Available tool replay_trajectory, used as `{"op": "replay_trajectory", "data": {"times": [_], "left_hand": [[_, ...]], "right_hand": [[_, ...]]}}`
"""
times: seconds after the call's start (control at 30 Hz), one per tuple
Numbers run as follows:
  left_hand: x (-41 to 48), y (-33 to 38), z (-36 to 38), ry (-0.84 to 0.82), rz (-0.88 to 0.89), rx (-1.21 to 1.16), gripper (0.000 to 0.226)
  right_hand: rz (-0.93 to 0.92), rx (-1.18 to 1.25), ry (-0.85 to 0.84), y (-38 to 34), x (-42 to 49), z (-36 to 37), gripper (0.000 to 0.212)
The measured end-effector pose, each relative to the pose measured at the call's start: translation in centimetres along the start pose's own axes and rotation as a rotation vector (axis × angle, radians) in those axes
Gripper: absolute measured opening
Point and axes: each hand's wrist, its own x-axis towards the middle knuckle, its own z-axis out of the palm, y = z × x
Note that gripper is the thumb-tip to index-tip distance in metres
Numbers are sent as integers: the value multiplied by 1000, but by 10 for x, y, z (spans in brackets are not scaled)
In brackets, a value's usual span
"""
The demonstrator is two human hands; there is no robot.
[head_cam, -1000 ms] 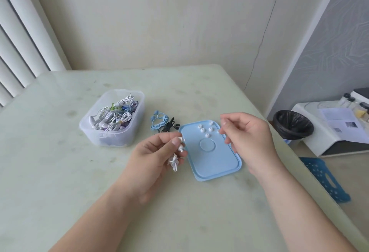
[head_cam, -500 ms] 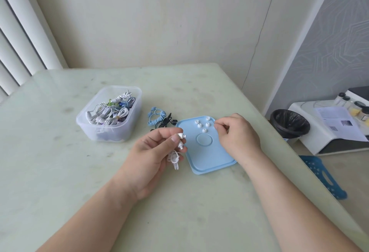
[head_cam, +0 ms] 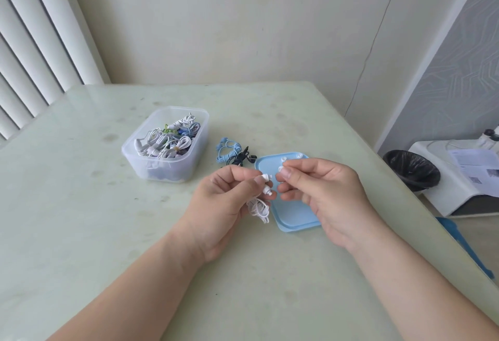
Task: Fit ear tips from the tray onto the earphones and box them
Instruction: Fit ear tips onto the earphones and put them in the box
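L hand [head_cam: 229,201] grips white wired earphones [head_cam: 266,190], buds up | R hand [head_cam: 325,192] pinches small white silicone ear tip [head_cam: 280,170] near buds | both above light-blue plastic tray [head_cam: 294,216]

On the table [head_cam: 81,219], the box [head_cam: 140,157] sits left of centre toward the far edge, with earphone bundles [head_cam: 167,143] inside. The loose earphones [head_cam: 228,151] lie between the box and the tray [head_cam: 294,219]. The tray is right of centre near the right edge, with spare ear tips [head_cam: 298,155] on its far end. The left hand [head_cam: 224,205] with the held earphones [head_cam: 266,178] is over the tray's left edge. The right hand [head_cam: 324,192] with an ear tip [head_cam: 280,170] is just beside it. Off the right edge stands a bin [head_cam: 411,170].
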Motion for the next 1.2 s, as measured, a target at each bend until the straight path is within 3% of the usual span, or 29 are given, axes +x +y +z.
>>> {"op": "replay_trajectory", "data": {"times": [0.23, 0.73, 1.2], "left_hand": [[1, -3, -2, -16, 45, 28, 18], [2, -9, -4, -25, 120, 109, 5], [1, -8, -4, 52, 118, 47, 12]], "right_hand": [[78, 70, -86, 4, -2, 6, 10], [103, 107, -97, 6, -3, 8, 14], [-49, -15, -71, 20, -11, 19, 19]]}}
